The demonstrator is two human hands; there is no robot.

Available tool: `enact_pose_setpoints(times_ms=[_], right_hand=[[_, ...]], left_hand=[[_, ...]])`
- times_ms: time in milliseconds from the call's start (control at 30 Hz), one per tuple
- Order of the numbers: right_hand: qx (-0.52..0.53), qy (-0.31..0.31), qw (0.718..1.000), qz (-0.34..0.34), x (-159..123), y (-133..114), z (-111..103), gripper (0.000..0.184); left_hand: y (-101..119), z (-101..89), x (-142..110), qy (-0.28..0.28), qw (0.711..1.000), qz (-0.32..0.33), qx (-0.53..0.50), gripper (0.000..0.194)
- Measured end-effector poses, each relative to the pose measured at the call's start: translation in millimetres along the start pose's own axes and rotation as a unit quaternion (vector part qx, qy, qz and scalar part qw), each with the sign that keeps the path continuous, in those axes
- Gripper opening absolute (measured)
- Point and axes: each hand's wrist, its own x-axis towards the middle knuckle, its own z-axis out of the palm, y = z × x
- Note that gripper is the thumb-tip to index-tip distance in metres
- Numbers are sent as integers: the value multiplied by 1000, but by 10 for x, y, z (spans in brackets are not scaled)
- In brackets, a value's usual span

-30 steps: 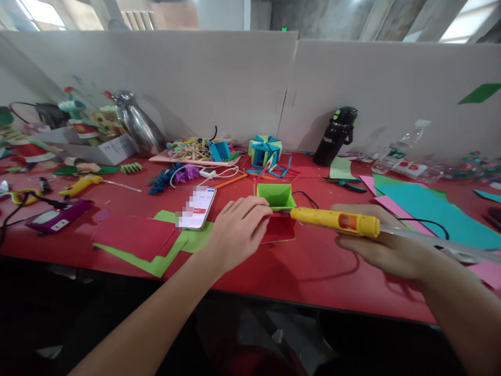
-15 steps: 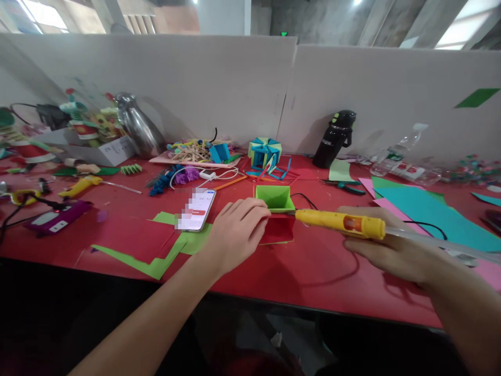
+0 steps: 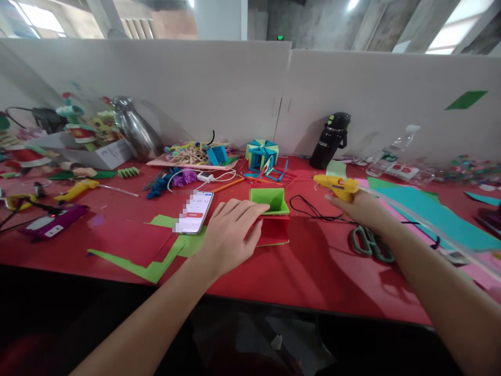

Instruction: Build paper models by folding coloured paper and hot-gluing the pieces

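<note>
My left hand (image 3: 234, 233) is closed at the left side of two folded paper pieces, a green open box (image 3: 273, 197) and a red piece (image 3: 277, 228) in front of it. Its fingers grip them where they meet, partly hiding both. My right hand (image 3: 358, 204) is wrapped round the handle of a yellow hot glue gun (image 3: 332, 184), raised to the right of the box with its nozzle pointing left. A clear glue stick (image 3: 415, 211) sticks out behind the gun. Below my right wrist lie scissors with grey-green handles (image 3: 370, 244).
A phone (image 3: 198, 211) lies left of my left hand, by red and green paper sheets (image 3: 133, 243). A blue-and-yellow paper construction (image 3: 262, 155) stands behind the box. A black bottle (image 3: 330, 141) leans at the partition. Coloured sheets (image 3: 434, 214) lie right; a black cable (image 3: 307, 209) loops nearby.
My right hand has lifted the glue gun away from the paper pieces, up and back, uncovering the scissors and cable. My left hand stays on the paper.
</note>
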Motion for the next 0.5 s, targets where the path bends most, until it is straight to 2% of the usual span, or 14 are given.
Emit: enact_pose_setpoints(times_ms=[133,267,367,500], right_hand=[[48,43,997,51,446,128,410,44],[61,28,991,115,648,228,685,49],[37,20,991,126,652,273,744,55],[-16,48,994,92,520,357,701,65]], left_hand=[[17,-29,4,-4,1000,-3,10,21],[8,-48,8,-6,1000,-6,11,12],[-9,-55,11,-5,1000,-5,13,6],[-17,-52,13,-2,1000,-3,13,7]])
